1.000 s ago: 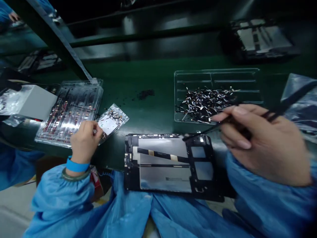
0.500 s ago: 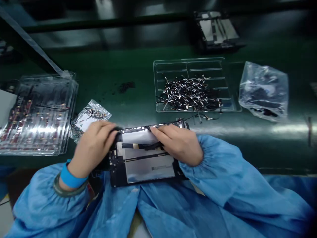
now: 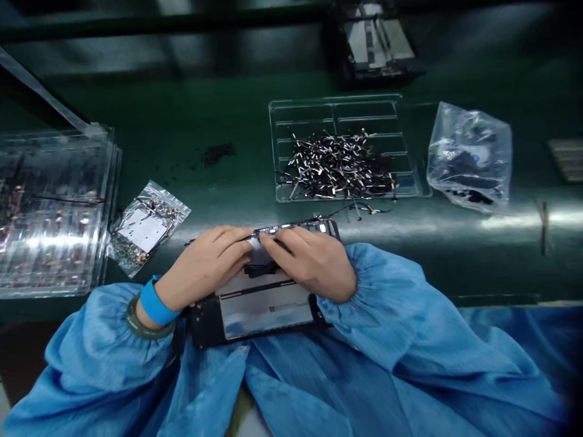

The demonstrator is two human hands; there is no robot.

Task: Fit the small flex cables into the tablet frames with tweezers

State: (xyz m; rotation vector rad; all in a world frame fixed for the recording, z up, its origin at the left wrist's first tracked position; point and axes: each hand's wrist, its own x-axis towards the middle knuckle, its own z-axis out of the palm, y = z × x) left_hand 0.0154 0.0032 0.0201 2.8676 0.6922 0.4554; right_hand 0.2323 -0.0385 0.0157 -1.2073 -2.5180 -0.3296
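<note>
A dark green table (image 3: 218, 200) carries everything: at its near edge lies an opened tablet frame (image 3: 259, 309), and just beyond that a clear compartment tray (image 3: 337, 109) holding a heap of small black and white cable pieces (image 3: 339, 167), a few of them spilled onto the table in front of it. To the right of the tray sits a crumpled clear plastic bag (image 3: 469, 155) with dark parts inside; to the left lie a small clear packet (image 3: 143, 227) of parts and a stack of clear blister trays (image 3: 52, 212). At the far edge rests another opened tablet frame (image 3: 376, 45), and a smudge of dark specks (image 3: 217, 153) marks the table's middle.
</note>
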